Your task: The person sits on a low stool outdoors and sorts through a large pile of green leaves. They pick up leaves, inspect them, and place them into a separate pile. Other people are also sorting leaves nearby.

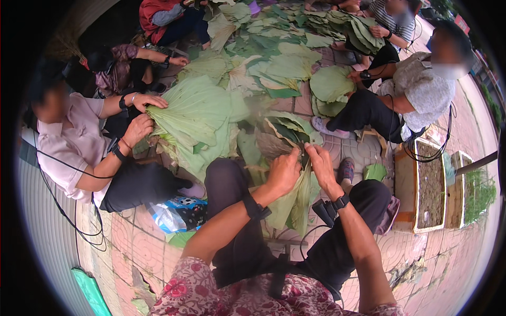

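Note:
My left hand point(284, 171) and my right hand point(322, 166) are close together in front of my knees, both closed on a bundle of large lotus leaves point(293, 203). Its lower part, pale green and yellowish, hangs down between my legs. Above my fingers the bundle spreads into darker, partly brown folds point(276, 142). The fingertips are partly hidden among the leaves. Beyond my hands, a wide heap of green leaves point(287, 66) covers the ground.
At left, a seated person point(74, 137) holds a large fan of leaves point(192, 113). Another person point(421, 89) sits at right with leaves. Several others work around the heap. A blue-and-white bag point(176, 215) lies by my left knee. Planter boxes point(429, 184) stand at right.

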A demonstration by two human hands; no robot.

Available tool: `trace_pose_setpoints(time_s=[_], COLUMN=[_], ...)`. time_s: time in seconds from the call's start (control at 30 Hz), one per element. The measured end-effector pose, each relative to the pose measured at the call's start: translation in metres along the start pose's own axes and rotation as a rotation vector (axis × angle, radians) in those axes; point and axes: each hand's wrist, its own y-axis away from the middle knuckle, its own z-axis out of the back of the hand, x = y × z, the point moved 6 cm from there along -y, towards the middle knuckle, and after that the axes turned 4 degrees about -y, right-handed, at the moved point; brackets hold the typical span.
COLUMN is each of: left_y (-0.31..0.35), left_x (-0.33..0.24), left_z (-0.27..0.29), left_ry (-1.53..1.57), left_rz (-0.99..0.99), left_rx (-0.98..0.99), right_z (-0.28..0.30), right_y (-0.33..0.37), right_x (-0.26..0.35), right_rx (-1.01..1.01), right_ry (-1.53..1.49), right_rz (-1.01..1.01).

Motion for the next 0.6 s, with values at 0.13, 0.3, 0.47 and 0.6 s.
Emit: trace_pose_setpoints(time_s=[0.13, 0.3, 0.47, 0.6], left_y=[0.000, -0.004, -0.008, -0.003], left_x=[0.001, 0.011, 0.019, 0.017], left_z=[0.001, 0.002, 0.015, 0.013], left_ry=[0.029, 0.119, 0.269, 0.136], left_rz=[-0.003, 0.034, 0.001, -0.005], left_rx=[-0.024, -0.016, -0.057, 0.024], right_z=[0.000, -0.002, -0.003, -0.004], right_y=[0.000, -0.004, -0.002, 0.007], right_x=[0.000, -0.010, -0.003, 0.015], right_rx=[0.024, 0.099, 0.167, 0.176], right_ry=[0.079, 0.005, -0.143, -0.074], right_rz=[-0.006, 0.047, 0.063, 0.035])
